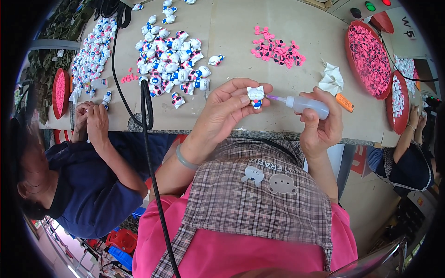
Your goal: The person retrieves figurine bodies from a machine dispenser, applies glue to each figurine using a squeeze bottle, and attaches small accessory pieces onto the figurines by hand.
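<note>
My left hand (pixel 227 104) pinches a small white and blue cat-shaped figurine (pixel 255 95) upright between thumb and fingers. In my right hand (pixel 322 125) is a translucent squeeze bottle (pixel 311 106), lying nearly level with its thin purple nozzle pointing left. The nozzle tip comes right up to the figurine's side; I cannot tell whether it touches. A heap of similar figurines (pixel 169 65) in white, blue and pink lies beyond my left hand. Loose pink pieces (pixel 278 50), some with dark patches, are scattered farther off, beyond both hands.
A crumpled white tissue (pixel 331 79) and an orange stick-like item (pixel 344 103) lie right of the bottle. Red trays (pixel 348 51) of pink and white pieces stand at the right. A black cable (pixel 147 139) hangs at the left. Co-workers' hands (pixel 95 120) work on both sides.
</note>
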Action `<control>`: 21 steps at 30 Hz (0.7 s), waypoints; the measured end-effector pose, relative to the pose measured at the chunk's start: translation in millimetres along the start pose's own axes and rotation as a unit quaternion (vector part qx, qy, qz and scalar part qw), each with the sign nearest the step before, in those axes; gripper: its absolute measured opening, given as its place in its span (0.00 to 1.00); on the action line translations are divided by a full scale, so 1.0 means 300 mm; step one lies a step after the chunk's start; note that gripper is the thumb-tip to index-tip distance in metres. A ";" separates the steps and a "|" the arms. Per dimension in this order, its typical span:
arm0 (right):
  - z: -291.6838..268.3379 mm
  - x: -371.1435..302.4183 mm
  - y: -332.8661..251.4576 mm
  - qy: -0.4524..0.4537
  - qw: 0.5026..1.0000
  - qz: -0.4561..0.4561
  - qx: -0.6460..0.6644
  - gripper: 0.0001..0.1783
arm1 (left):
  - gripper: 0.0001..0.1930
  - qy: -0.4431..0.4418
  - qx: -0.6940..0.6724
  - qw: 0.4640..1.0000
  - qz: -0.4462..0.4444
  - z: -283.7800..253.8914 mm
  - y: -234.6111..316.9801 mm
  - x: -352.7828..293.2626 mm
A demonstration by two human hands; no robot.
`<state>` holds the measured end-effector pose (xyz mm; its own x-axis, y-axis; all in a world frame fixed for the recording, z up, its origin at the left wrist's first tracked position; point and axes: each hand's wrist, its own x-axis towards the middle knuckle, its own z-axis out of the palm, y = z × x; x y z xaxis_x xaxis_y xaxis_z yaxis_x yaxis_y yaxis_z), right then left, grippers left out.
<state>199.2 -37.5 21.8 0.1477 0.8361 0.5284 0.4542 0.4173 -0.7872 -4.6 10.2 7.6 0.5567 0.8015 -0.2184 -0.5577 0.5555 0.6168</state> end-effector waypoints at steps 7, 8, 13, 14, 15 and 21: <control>0.002 0.005 -0.003 -0.009 1.000 0.000 -0.007 0.21 | 0.13 -0.001 -0.013 1.000 0.014 0.001 -0.006 0.004; 0.003 0.005 -0.002 -0.008 1.000 0.009 0.004 0.21 | 0.13 -0.003 -0.017 1.000 0.014 -0.002 -0.008 0.005; 0.008 0.000 0.006 0.003 1.000 0.012 0.024 0.21 | 0.13 -0.010 -0.022 1.000 0.015 -0.004 -0.009 0.008; 0.010 0.001 0.004 0.011 0.999 0.011 0.031 0.21 | 0.13 -0.012 -0.021 1.000 0.015 -0.005 -0.009 0.010; 0.011 0.001 0.001 0.017 0.999 0.009 0.038 0.21 | 0.13 -0.012 -0.021 1.000 0.016 -0.006 -0.010 0.008; 0.005 -0.005 0.002 0.004 1.000 0.016 0.022 0.22 | 0.14 -0.005 -0.017 1.000 0.014 -0.002 -0.007 0.004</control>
<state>197.8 -38.1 20.0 0.1680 0.8462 0.5057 0.4098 0.4066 -0.8165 -3.1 10.0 5.4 0.5465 0.8148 -0.1934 -0.5935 0.5397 0.5971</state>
